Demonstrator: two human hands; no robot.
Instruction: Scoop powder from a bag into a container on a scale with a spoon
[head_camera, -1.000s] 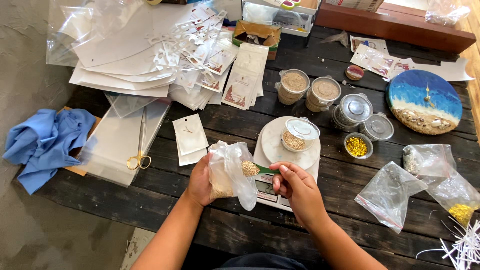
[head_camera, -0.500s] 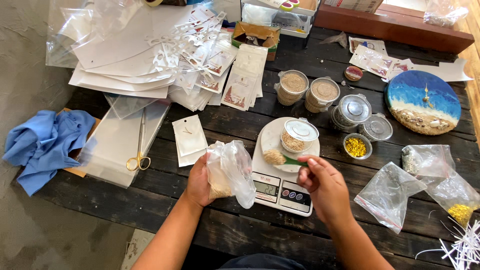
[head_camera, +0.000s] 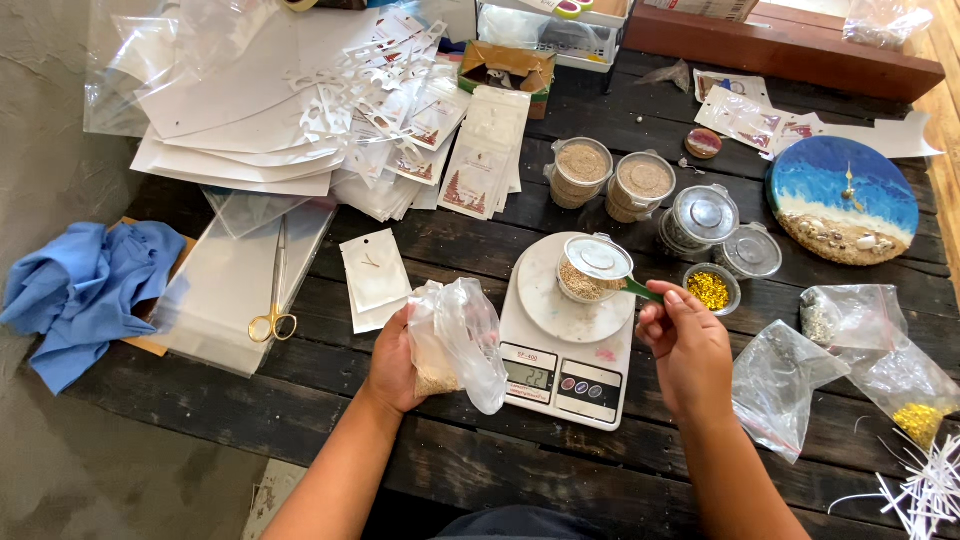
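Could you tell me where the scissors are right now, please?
In the head view, the scissors lie at the left on a clear bag stack, between the blue cloth and a small white packet.

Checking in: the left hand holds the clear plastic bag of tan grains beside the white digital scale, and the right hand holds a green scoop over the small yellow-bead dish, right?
Not quite. In the head view the right hand holds the green scoop at the small clear cup of tan grains on the white digital scale, not over the yellow-bead dish. The left hand does hold the clear plastic bag of tan grains beside the scale.
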